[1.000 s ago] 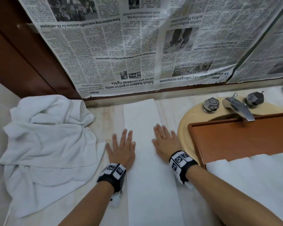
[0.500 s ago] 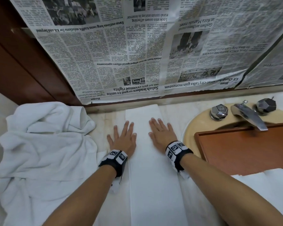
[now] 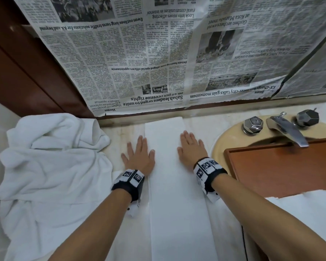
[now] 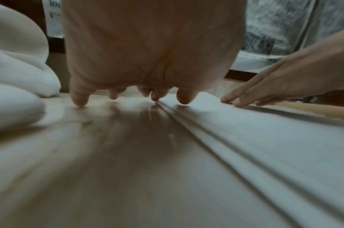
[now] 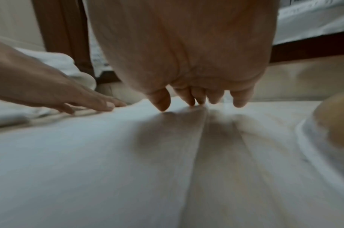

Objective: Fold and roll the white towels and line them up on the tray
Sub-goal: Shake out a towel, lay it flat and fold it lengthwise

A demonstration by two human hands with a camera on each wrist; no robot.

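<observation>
Fingers (image 3: 139, 142) of both hands spread flat along long white folded towel strip (image 3: 177, 204). Folded, unrolled; rolled white towels (image 3: 299, 208) on brown wooden tray (image 3: 282, 166); crumpled white towel heap (image 3: 51, 166) untouched.

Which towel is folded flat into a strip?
The middle towel, a long flat strip between both hands. The left towel is a crumpled heap; those on the tray are rolled.
</observation>
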